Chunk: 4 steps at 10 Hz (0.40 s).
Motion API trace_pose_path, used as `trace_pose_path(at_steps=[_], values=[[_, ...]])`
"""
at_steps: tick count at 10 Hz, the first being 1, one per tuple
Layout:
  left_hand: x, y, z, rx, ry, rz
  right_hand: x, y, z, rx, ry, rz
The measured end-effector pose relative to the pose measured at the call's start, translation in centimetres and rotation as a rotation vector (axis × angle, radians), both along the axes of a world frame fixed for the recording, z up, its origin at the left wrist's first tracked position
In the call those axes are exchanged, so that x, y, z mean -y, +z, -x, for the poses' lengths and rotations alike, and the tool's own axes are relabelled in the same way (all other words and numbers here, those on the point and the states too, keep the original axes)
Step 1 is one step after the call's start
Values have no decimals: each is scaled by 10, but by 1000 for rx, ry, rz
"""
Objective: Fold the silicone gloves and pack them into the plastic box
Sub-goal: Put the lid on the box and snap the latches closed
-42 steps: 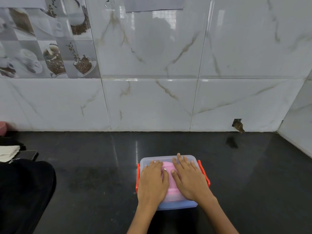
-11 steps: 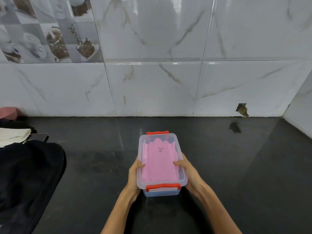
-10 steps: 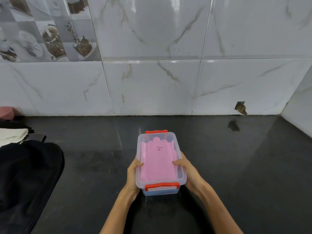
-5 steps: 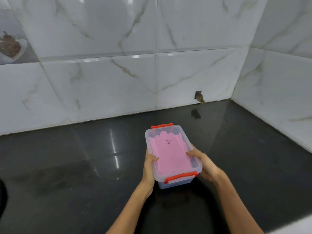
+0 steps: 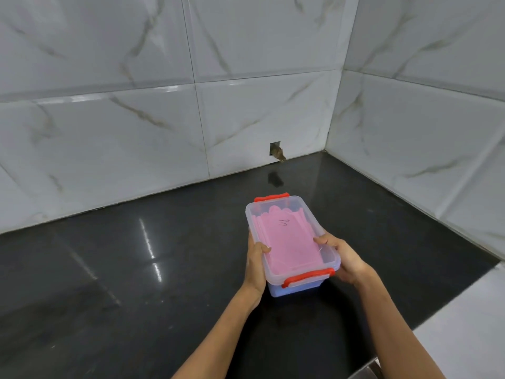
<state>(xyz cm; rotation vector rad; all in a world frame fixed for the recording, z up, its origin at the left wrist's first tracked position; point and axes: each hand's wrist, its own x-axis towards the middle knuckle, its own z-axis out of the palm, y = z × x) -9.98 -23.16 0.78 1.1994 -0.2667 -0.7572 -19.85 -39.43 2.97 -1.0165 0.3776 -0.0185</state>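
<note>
One plastic box (image 5: 322, 242), pink gloves (image 5: 289, 242) inside, left hand (image 5: 255, 265), right hand (image 5: 345, 259) both gripping it

A glossy black stone counter (image 5: 136, 283) meets marble-tiled walls in a corner, bearing a lidded plastic box (image 5: 293, 285) near its front.

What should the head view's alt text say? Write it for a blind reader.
Two bare hands, left hand and right hand, hold a lidded clear plastic box with folded pink silicone gloves inside, over a black countertop in a white-tiled corner.
</note>
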Motion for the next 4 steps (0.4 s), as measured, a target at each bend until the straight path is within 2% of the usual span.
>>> trace_pose_path(at_steps=[2, 3, 4], values=[[-3, 5, 0, 33, -47, 27, 3, 10, -3, 8, 115, 64], [-13, 10, -5, 204, -102, -103, 10, 16, -1, -67, 106, 99], [-43, 16, -19, 339, -91, -329, 11, 28, -6, -309, -44, 492]])
